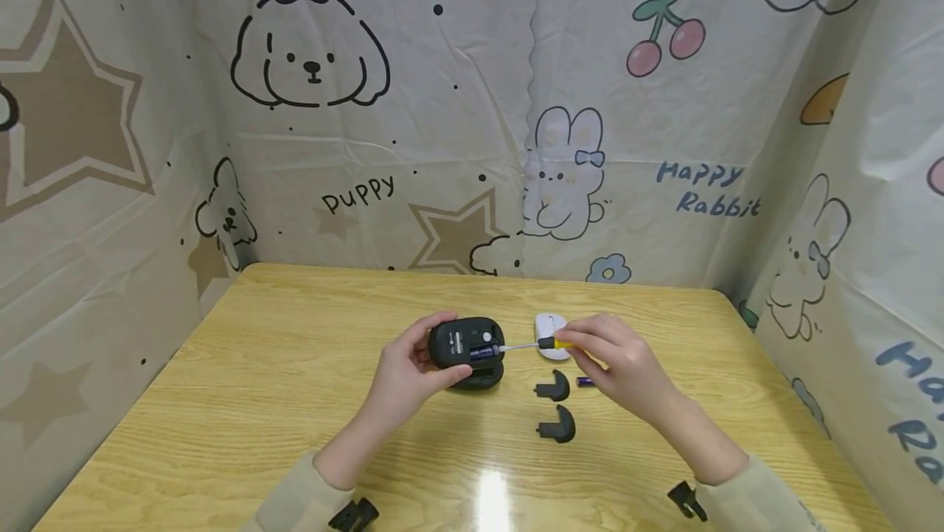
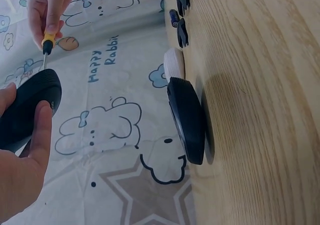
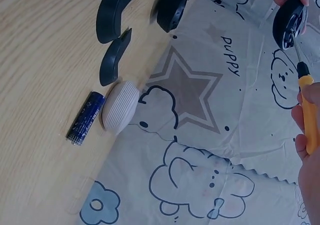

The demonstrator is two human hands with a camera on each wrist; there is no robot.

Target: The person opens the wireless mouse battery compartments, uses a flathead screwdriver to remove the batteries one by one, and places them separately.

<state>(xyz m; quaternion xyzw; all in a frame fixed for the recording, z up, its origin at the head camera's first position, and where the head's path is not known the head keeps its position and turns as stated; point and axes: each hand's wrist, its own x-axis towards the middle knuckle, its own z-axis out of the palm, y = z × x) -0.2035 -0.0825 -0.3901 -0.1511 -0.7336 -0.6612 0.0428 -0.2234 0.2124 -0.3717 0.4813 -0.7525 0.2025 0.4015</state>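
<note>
On the wooden table [image 1: 295, 384], two curved black plastic pieces [image 1: 555, 386] lay one in front of the other just right of centre, with a single loose battery [image 3: 86, 118] beside a white ribbed cover [image 3: 120, 107] near the right hand; nothing blocked the space between the hands. A black mouse shell [image 2: 186, 120] lay flat on the wood directly under the raised black mouse body [image 1: 466, 343], which the left hand [image 1: 406, 372] held above the table near its middle, fingers curled round its near end and thumb along the side. One battery sat in its open underside. The right hand [image 1: 615, 360] pinched the yellow-handled screwdriver [image 1: 549, 343] between thumb and fingertips, its tip meeting the mouse body's compartment. Cream cloth printed with puppies, rabbits, stars and cherries walled in the table on three sides, and the varnished top showed a bright glare at the near edge.
</note>
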